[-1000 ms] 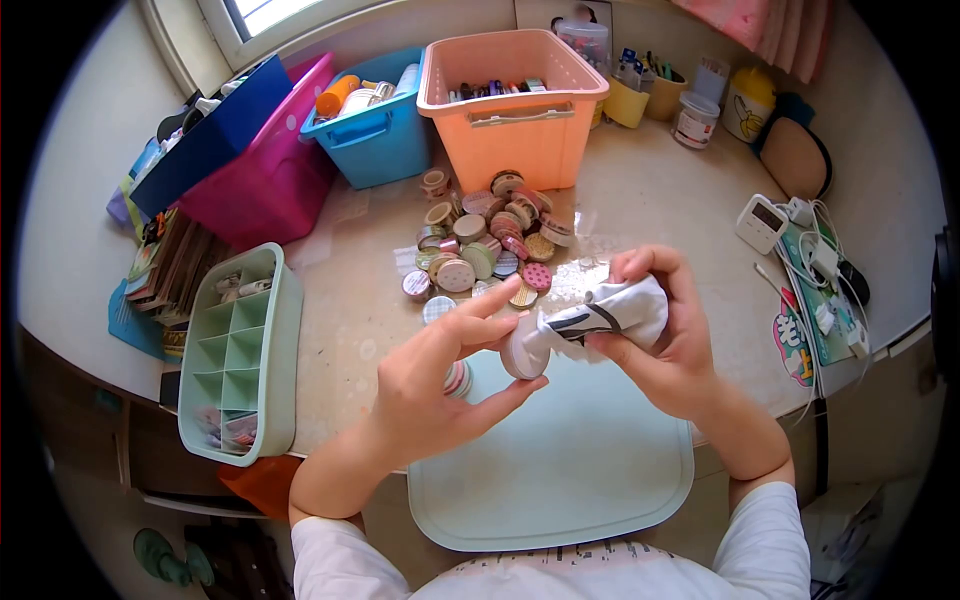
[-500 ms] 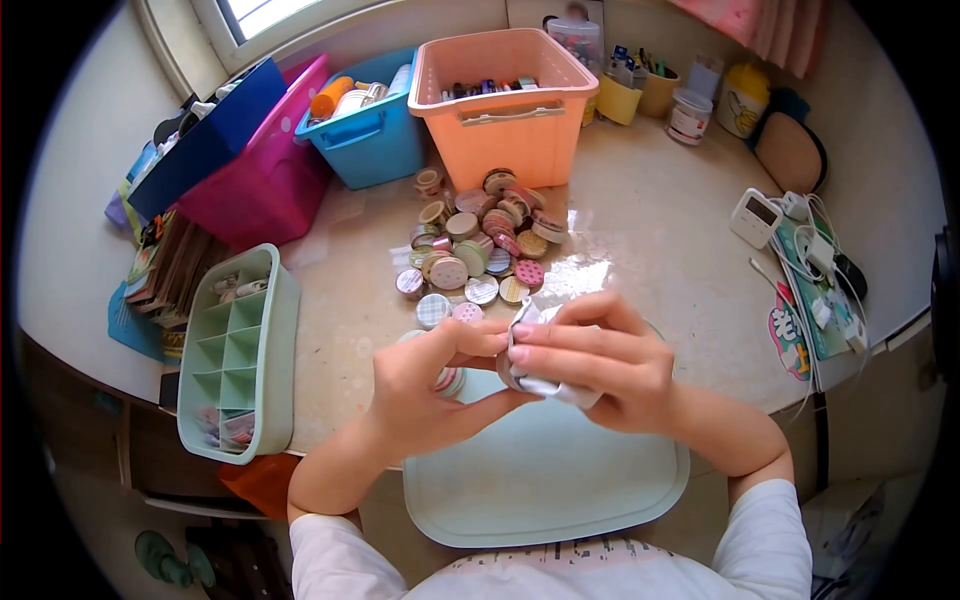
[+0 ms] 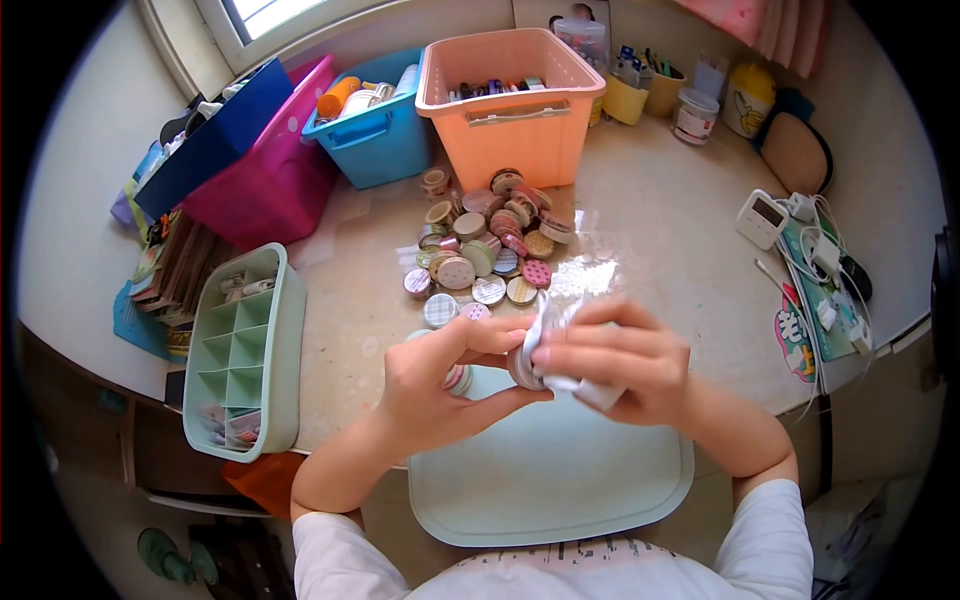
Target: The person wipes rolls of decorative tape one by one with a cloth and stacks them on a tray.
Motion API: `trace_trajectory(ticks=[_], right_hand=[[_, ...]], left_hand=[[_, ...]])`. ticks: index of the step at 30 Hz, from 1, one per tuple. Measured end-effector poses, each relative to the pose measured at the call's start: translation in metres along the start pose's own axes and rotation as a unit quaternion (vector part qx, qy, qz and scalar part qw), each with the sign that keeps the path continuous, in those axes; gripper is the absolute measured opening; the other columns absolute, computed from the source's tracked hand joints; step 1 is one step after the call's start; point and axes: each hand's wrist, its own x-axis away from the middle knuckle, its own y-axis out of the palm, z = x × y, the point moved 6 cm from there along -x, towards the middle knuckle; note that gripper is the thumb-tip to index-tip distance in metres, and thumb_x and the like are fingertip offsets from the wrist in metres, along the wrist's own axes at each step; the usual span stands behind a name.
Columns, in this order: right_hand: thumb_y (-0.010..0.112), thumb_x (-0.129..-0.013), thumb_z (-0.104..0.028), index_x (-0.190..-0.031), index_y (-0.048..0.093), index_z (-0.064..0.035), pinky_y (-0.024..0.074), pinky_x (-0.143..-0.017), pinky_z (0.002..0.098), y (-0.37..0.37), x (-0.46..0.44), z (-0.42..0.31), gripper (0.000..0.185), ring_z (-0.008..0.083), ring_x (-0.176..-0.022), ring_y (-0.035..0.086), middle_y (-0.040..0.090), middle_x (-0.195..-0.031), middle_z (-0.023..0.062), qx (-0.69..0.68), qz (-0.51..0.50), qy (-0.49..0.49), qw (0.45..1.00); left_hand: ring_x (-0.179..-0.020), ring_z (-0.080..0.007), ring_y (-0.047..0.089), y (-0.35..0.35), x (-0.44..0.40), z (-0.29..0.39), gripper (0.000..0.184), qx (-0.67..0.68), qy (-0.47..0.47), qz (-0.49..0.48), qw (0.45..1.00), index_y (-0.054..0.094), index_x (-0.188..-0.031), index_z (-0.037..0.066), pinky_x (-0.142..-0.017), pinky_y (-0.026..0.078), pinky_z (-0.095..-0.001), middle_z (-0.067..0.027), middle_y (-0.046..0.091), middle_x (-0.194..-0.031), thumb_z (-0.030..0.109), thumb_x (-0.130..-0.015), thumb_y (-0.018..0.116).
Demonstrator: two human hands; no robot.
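Head cam: what's changing?
– Right hand [image 3: 635,360] is gripping the cloth [image 3: 551,322] and pressing it against the tape roll [image 3: 519,369], fingers closer in than a second ago, so they're probably wiping.  Left hand [image 3: 425,368] is pinching it over the pale board's [image 3: 550,490] far end.

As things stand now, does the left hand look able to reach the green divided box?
Probably yes: the left hand is on the same side as the green divided box, and no object shows between them. However, its grip holds a tape roll, so picking something out might need freeing it first.
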Motion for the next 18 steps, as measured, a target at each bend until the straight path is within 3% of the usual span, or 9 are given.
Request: trace_trajectory(ticks=[6,9,10,11,12,13,14,17,18], right_hand=[[0.077,-0.066,0.004,-0.109,0.075,-0.007,0.0568,-0.071,0.0348,-0.004,-0.002,0.0,0.045,0.025,-0.084,0.064,0.074,-0.108,0.0057,-0.066,-0.056,-0.021,0.996],[0.076,-0.07,0.003,-0.107,0.076,-0.0094,0.0558,-0.071,0.0325,-0.012,0.004,0.031,0.039,0.0205,-0.086,0.067,0.074,-0.097,0.0086,-0.073,-0.035,0.164,0.983],[0.075,-0.079,0.0,-0.114,0.073,-0.0093,0.0549,-0.078,0.0313,-0.008,0.012,0.045,0.037,0.0155,-0.092,0.067,0.072,-0.102,0.0086,-0.167,-0.014,0.264,0.95],[0.075,-0.079,0.0,-0.114,0.073,-0.0093,0.0549,-0.078,0.0313,-0.007,0.012,0.044,0.037,0.0155,-0.092,0.067,0.072,-0.102,0.0086,-0.166,-0.014,0.264,0.95],[0.074,-0.083,-0.003,-0.118,0.071,-0.008,0.0539,-0.082,0.0305,0.003,0.016,0.048,0.035,0.0134,-0.096,0.066,0.071,-0.106,0.0076,-0.342,0.009,0.365,0.866],[0.074,-0.088,-0.007,-0.121,0.068,-0.0067,0.0529,-0.086,0.0297,0.015,0.023,0.047,0.034,0.0112,-0.099,0.065,0.07,-0.11,0.0067,-0.501,0.032,0.448,0.74],[0.074,-0.092,-0.014,-0.123,0.065,-0.0037,0.0511,-0.09,0.0286,0.02,0.025,0.042,0.035,0.0109,-0.102,0.064,0.069,-0.112,0.0041,-0.524,-0.002,0.45,0.723],[0.076,-0.09,-0.014,-0.12,0.066,-0.0028,0.0521,-0.088,0.0289,0.021,0.024,0.035,0.034,0.0115,-0.102,0.064,0.069,-0.11,0.0045,-0.472,0.001,0.43,0.77],[0.077,-0.088,-0.012,-0.115,0.067,-0.0037,0.0525,-0.088,0.0294,0.017,0.02,0.034,0.03,0.0116,-0.101,0.064,0.069,-0.11,0.0048,-0.446,0.007,0.429,0.785]], left_hand=[[-0.096,-0.0245,0.074,-0.006,-0.001,0.004,0.046,-0.015,0.025,0.007,1.0,0.063,-0.106,-0.003,-0.077,0.062,-0.0307,-0.0206,0.071,-0.113,0.004,-0.069,0.09],[-0.099,-0.0248,0.073,-0.011,-0.004,0.0,0.048,0.024,0.029,0.036,0.999,0.062,-0.111,-0.002,-0.076,0.063,-0.0303,-0.0232,0.07,-0.116,0.0,-0.071,0.088],[-0.103,-0.0263,0.072,-0.011,-0.005,0.002,0.049,0.045,0.025,0.036,0.998,0.062,-0.112,-0.001,-0.08,0.062,-0.0326,-0.0233,0.069,-0.118,0.0,-0.072,0.088],[-0.107,-0.0278,0.07,-0.011,-0.005,0.002,0.049,0.067,0.021,0.036,0.997,0.061,-0.114,0.0,-0.084,0.061,-0.0348,-0.0233,0.068,-0.12,-0.001,-0.072,0.087],[-0.107,-0.0278,0.07,-0.01,-0.006,0.001,0.049,0.068,0.022,0.035,0.997,0.061,-0.114,0.0,-0.084,0.061,-0.0348,-0.0233,0.068,-0.12,-0.001,-0.072,0.087],[-0.111,-0.0295,0.068,-0.009,-0.007,0.003,0.05,0.059,0.046,0.027,0.997,0.062,-0.114,0.001,-0.088,0.059,-0.0371,-0.0223,0.067,-0.122,0.001,-0.071,0.089],[-0.115,-0.0312,0.066,-0.007,-0.007,0.005,0.051,0.049,0.069,0.018,0.996,0.063,-0.113,0.002,-0.092,0.057,-0.0394,-0.0212,0.067,-0.124,0.003,-0.07,0.09],[-0.119,-0.0331,0.063,-0.011,-0.013,0.022,0.054,-0.102,0.095,0.018,0.99,0.065,-0.114,0.004,-0.096,0.053,-0.041,-0.0172,0.067,-0.127,0.008,-0.067,0.091],[-0.106,-0.0304,0.064,-0.011,-0.014,0.027,0.053,-0.181,0.112,0.029,0.977,0.067,-0.112,0.005,-0.087,0.054,-0.038,-0.0123,0.069,-0.12,0.012,-0.064,0.09]])
